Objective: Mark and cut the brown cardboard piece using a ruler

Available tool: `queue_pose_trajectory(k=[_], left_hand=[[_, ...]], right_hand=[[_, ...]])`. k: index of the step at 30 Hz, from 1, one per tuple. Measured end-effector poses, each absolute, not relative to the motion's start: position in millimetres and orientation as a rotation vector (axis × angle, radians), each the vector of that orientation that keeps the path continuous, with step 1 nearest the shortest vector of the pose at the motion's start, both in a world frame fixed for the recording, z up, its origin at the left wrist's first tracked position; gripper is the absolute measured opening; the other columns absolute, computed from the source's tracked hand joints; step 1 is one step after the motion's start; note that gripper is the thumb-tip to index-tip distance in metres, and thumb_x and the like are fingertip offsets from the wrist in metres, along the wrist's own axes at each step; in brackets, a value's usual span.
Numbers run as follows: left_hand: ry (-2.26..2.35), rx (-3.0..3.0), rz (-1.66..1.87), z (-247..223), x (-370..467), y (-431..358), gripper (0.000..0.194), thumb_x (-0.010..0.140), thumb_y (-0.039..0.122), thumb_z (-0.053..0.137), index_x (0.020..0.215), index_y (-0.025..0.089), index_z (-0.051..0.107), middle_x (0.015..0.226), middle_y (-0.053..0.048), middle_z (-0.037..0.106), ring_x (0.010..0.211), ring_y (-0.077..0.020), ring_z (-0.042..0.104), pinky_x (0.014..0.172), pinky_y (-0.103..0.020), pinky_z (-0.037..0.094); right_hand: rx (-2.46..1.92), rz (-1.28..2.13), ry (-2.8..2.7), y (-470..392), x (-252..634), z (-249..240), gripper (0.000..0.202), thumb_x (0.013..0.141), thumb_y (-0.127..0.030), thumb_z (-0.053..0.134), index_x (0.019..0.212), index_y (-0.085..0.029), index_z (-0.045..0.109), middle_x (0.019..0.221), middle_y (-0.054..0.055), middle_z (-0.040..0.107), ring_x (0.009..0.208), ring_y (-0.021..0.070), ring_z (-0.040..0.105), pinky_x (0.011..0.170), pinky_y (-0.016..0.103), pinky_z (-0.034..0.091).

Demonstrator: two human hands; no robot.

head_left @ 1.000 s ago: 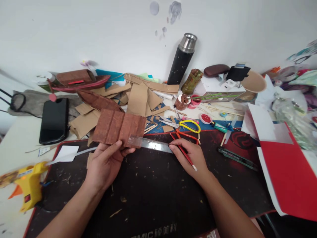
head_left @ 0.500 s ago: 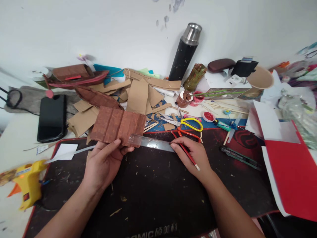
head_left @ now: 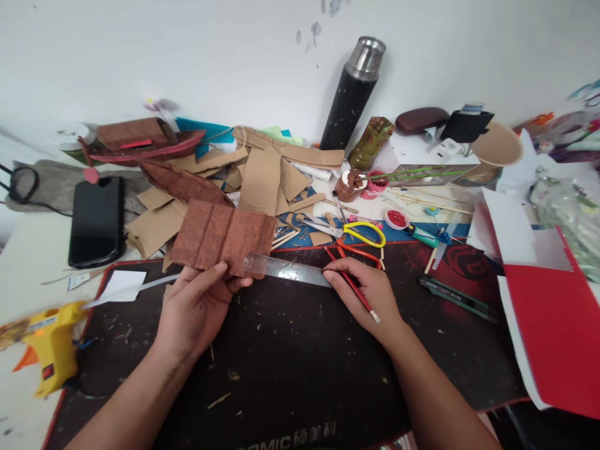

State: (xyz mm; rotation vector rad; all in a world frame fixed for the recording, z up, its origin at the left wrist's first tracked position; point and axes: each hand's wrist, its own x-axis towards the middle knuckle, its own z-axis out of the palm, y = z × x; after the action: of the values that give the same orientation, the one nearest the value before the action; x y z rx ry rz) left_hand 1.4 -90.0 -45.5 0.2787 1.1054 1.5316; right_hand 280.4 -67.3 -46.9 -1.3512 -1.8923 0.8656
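Observation:
My left hand grips the lower edge of a folded brown-painted cardboard piece, thumb on top and fingers beneath. A clear plastic ruler lies with its left end over the cardboard's lower right corner. Its right end is pinched in my right hand, which also holds a red pencil, the white eraser end pointing toward me. Just beyond the right hand are scissors with yellow and red handles. Behind the held piece rests a brown boat-shaped part.
Cardboard scraps are heaped at the back. A yellow glue gun and a black phone lie left. A tall black thermos stands by the wall. On the right are a utility knife and red paper.
The camera view has shifted very slightly. Both hands, the ruler and the cardboard piece hold practically the same positions.

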Motion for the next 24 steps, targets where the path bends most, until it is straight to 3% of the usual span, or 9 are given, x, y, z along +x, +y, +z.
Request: queue_pose_trajectory(k=[6, 18, 24], left_hand=[[1.105, 0.285, 1.538, -48.7, 1.9, -90.7, 0.030, 0.076, 0.010, 0.095, 0.068, 0.025, 0.070, 0.080, 0.002, 0.082, 0.077, -0.0216, 0.081, 0.062, -0.029, 0.073], [1.101, 0.296, 1.531, -45.9, 2.3, -90.1, 0.024, 0.077, 0.010, 0.095, 0.078, 0.027, 0.077, 0.082, 0.004, 0.083, 0.078, -0.0204, 0.082, 0.060, -0.028, 0.071], [1.100, 0.296, 1.535, -48.3, 1.4, -90.8, 0.029, 0.077, 0.011, 0.096, 0.068, 0.026, 0.073, 0.081, 0.003, 0.082, 0.078, -0.0200, 0.081, 0.061, -0.027, 0.071]], right_hand=[[-1.361, 0.870, -1.911, -66.2, 279.9, -45.8, 0.014, 0.107, -0.035, 0.071, 0.099, -0.027, 0.080, 0.089, 0.002, 0.085, 0.077, 0.0213, 0.081, 0.078, 0.030, 0.065], [-1.370, 0.877, -1.904, -66.3, 280.3, -47.2, 0.015, 0.107, -0.036, 0.071, 0.099, -0.027, 0.080, 0.091, 0.003, 0.086, 0.079, 0.0217, 0.081, 0.079, 0.030, 0.065], [-1.375, 0.887, -1.900, -65.9, 280.3, -46.6, 0.015, 0.107, -0.037, 0.071, 0.099, -0.027, 0.080, 0.089, 0.002, 0.085, 0.078, 0.0219, 0.081, 0.079, 0.031, 0.066]])
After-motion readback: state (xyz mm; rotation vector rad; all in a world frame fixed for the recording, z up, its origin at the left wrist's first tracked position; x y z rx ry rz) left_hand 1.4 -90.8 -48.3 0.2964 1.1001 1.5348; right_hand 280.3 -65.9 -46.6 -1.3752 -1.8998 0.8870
